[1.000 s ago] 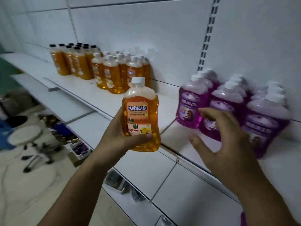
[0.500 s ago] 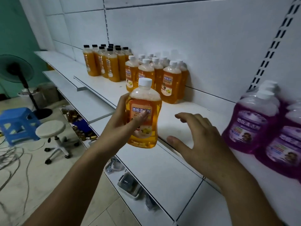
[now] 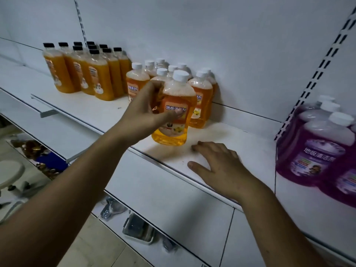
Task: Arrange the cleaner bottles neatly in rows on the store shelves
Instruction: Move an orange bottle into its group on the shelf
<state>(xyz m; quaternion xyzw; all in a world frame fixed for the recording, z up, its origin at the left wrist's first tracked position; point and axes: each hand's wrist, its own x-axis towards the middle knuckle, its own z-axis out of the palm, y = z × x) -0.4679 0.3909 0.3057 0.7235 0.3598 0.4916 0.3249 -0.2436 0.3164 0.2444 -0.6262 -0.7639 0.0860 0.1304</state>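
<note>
Currently placing: left hand (image 3: 142, 114) grips the orange floor-cleaner bottle (image 3: 174, 112) at the shelf (image 3: 246, 135); right hand (image 3: 217, 166) rests flat, empty, at its five o'clock. Next, likely: align with the white-capped row (image 3: 201, 93).

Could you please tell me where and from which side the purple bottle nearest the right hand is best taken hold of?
Probably round the purple bottle at its shoulders, just under the white cap, coming from the front left. It stands upright with a wide body, and other purple bottles crowd its back and right, so only those sides look exposed.
</note>
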